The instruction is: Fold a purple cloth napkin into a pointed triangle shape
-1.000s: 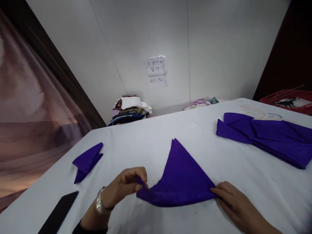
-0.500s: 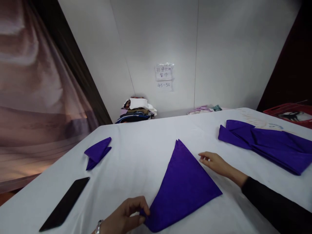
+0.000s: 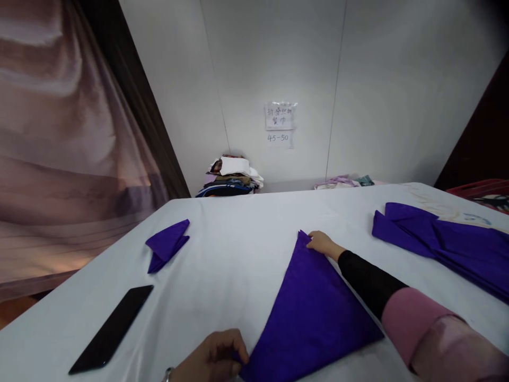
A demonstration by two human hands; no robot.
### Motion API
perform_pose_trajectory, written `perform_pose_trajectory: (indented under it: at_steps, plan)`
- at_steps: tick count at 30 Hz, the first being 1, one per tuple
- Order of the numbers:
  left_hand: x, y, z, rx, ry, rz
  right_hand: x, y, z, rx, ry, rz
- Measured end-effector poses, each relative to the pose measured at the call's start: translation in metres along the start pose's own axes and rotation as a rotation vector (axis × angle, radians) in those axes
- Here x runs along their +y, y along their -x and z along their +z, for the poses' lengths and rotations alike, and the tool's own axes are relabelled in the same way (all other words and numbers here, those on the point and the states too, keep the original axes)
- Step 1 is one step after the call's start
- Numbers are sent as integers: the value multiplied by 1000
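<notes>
A purple cloth napkin (image 3: pixel 314 313), folded into a triangle, lies flat on the white-covered table in front of me. Its narrow tip points away toward the wall. My left hand (image 3: pixel 220 355) pinches the near left corner between thumb and fingers. At the far tip, my right hand (image 3: pixel 321 243) reaches across the right side, its fingertips on the cloth near the point; whether they grip it is hard to make out.
A folded purple napkin (image 3: pixel 167 245) and a black flat slab (image 3: pixel 112 328) lie to the left. More purple cloth (image 3: pixel 449 244) is at the right. Behind the table stand a clothes pile (image 3: pixel 230 178) and a wall with a paper sign (image 3: pixel 279 116).
My right hand has moved forward and left from beside the napkin to its far tip. The left hand keeps its pinch on the near left corner. The view has shifted slightly.
</notes>
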State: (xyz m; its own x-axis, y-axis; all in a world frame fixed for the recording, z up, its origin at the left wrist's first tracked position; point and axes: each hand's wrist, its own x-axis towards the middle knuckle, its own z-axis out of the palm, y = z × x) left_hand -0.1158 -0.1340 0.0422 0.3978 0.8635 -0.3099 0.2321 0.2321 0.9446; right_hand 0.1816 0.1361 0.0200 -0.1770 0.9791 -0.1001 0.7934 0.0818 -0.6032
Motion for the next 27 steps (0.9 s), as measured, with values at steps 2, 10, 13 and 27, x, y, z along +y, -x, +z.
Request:
perform_pose_trajectory:
  at_steps: [2,10,13,27]
  plan:
    - [5,-7,-13,18,-38,30,8,-3,-2,13,-75,12]
    - [22,-59,-79,253,-274,-37,31,-6,-6,59,-402,89]
    - [21,-65,-87,203,-441,-182,32,-6,-9,46,-479,111]
    - [100,-251,-17,163,-696,89,43,-1,-16,-57,-559,155]
